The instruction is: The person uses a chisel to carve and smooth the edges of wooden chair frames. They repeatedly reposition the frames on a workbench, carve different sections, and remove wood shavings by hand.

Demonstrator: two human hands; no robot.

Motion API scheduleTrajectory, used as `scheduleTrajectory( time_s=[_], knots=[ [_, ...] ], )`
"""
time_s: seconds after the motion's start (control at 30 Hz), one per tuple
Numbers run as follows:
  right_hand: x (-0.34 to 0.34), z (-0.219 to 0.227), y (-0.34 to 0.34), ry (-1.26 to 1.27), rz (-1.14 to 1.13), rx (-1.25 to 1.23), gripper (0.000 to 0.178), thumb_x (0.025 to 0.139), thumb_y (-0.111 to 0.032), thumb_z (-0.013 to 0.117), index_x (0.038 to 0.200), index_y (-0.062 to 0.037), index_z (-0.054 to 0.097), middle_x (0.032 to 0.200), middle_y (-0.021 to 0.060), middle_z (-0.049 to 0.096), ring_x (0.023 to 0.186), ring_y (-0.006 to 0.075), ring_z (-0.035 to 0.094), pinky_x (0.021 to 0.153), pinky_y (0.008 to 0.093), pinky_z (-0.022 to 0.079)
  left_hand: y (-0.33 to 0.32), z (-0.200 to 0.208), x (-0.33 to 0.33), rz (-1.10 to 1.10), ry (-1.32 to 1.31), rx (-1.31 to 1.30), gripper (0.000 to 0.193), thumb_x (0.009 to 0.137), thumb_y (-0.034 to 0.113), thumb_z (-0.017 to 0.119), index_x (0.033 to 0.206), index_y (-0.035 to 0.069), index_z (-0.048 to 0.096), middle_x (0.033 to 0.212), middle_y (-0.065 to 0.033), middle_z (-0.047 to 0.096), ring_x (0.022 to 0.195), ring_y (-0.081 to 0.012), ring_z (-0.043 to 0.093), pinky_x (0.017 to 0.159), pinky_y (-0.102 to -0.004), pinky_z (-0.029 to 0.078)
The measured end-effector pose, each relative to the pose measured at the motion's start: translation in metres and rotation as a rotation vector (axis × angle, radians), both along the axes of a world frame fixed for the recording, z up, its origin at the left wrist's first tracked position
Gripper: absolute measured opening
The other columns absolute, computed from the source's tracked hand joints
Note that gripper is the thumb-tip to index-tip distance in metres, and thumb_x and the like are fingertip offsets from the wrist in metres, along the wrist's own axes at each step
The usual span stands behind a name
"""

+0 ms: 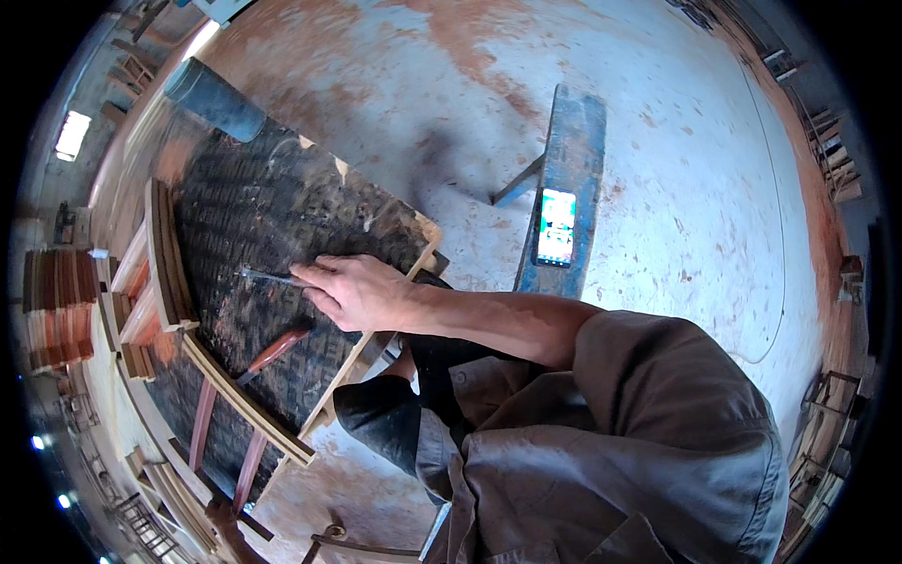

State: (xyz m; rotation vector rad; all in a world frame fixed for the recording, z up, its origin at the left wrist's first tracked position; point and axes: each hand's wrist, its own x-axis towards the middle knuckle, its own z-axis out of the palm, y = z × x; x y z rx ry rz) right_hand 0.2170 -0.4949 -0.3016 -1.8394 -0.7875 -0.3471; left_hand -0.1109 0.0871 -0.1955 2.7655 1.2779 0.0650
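Note:
My right hand (352, 289) reaches over the dark worn tabletop (282, 202), fingers closed on a slim grey metal tool (268, 276). Its thin end points left; the rest is hidden in my fingers. Below it on the table lies a tool with a reddish-brown handle (280, 348), perhaps a chisel. Just left of that stands a curved wooden frame (240, 390) with reddish slats, spanning the table's near-left part. At the lower left edge, a dark shape that looks like my left hand (224, 524) is beside the frame's end; its fingers are too dim to make out.
A blue-grey bucket (216, 99) stands at the table's far corner. Right of the table is a narrow blue bench (575, 132) with a lit phone (556, 227) on it. Curved wooden pieces (167, 258) and stacked reddish boards (58, 305) fill the left side.

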Motion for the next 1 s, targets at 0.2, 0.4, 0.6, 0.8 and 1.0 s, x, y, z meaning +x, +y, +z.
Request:
scheduleTrajectory(
  time_s=[0.2,0.4,0.6,0.8,1.0],
  knots=[
    [-0.008,0.029,0.010,0.335,0.167,0.158,0.030,0.097,-0.016,0.067,0.124,-0.0038,0.067,0.097,0.0105,0.070,0.080,0.0224,0.069,0.068,0.0350,0.058,-0.018,-0.021,-0.004,0.026,-0.004,-0.019,0.032,0.077,0.026,0.075,0.099,0.003,0.076,0.086,-0.0198,0.076,0.079,-0.0279,0.075,0.072,-0.0437,0.059],
    [0.013,0.033,-0.019,0.159,-0.069,-0.094,0.041,0.100,-0.005,0.063,0.141,-0.0027,0.062,0.116,0.0226,0.072,0.107,0.0358,0.073,0.087,0.0403,0.059,-0.024,-0.042,0.039,0.066,-0.026,-0.072,0.031,0.076,0.023,0.075,0.097,0.001,0.076,0.084,-0.0199,0.075,0.079,-0.0281,0.075,0.072,-0.0427,0.058],
    [0.017,0.016,-0.014,0.176,-0.068,-0.180,0.041,0.102,-0.008,0.060,0.144,-0.0044,0.060,0.119,0.0223,0.071,0.110,0.0363,0.072,0.092,0.0419,0.057,-0.019,-0.036,0.021,-0.065,-0.305,-0.309,0.021,0.081,0.015,0.068,0.093,-0.001,0.068,0.074,-0.0155,0.068,0.068,-0.0220,0.066,0.062,-0.0398,0.053],
    [0.017,0.020,-0.014,0.115,-0.031,-0.161,0.041,0.104,-0.006,0.059,0.144,-0.0027,0.059,0.121,0.0207,0.071,0.111,0.0339,0.072,0.092,0.0415,0.057,-0.140,-0.011,0.040,-0.178,-0.542,0.172,0.051,0.094,0.026,0.074,0.130,-0.007,0.060,0.114,-0.0228,0.070,0.097,-0.0326,0.069,0.084,-0.0443,0.056],
    [0.019,0.017,-0.016,0.092,-0.030,-0.189,0.040,0.103,-0.005,0.058,0.144,-0.0019,0.060,0.124,0.0215,0.070,0.112,0.0340,0.072,0.092,0.0418,0.057,-0.301,-0.012,0.130,-0.311,-0.308,-0.028,0.074,0.093,0.048,0.075,0.136,-0.010,0.059,0.128,-0.0325,0.066,0.126,-0.0464,0.060,0.115,-0.0524,0.040]
  ],
)
